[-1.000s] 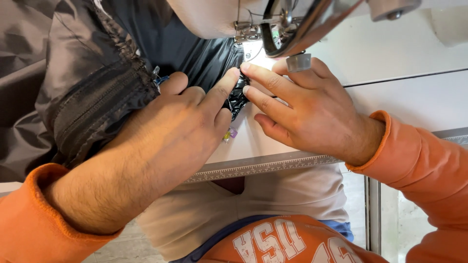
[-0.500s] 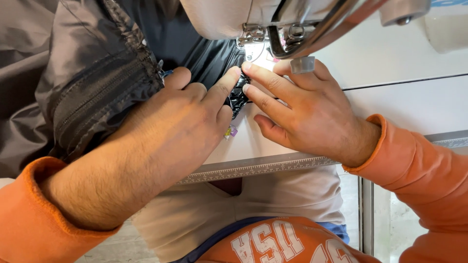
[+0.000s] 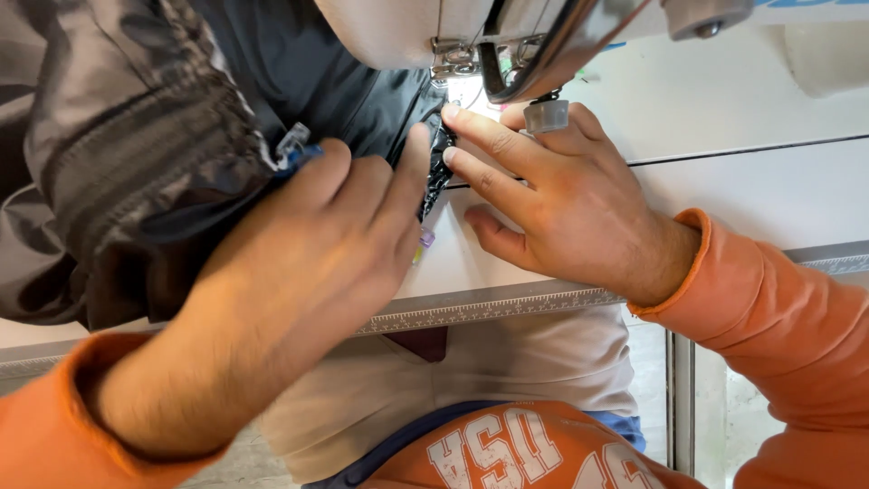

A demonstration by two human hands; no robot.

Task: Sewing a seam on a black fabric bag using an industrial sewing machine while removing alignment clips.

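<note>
While both hands rest on the white bench, a dark garment lies beneath and beside them at the foot of a sewing machine. Left hand: palm down on the garment, fingers extended and held close together, pressing the fabric flat; nothing is pinched. The index fingertip reaches the garment's black edge, which runs up toward the machine just ahead of it. A small blue-and-silver zipper pull shows just beside the knuckles, on the side away from the other hand. Behind the left hand, the garment bunches into grey, gathered folds that hang over the near bench edge. Right hand: palm down on the bench, fingers slightly spread, the two foremost fingertips pointing at the black edge and touching or nearly touching it, opposite the left index finger. A clear plastic cap hangs from the machine just above the right knuckles. A small purple-and-yellow object lies on the bench between the two hands, partly hidden under the left one; its kind cannot be told. Orange sleeves cover both wrists.
</note>
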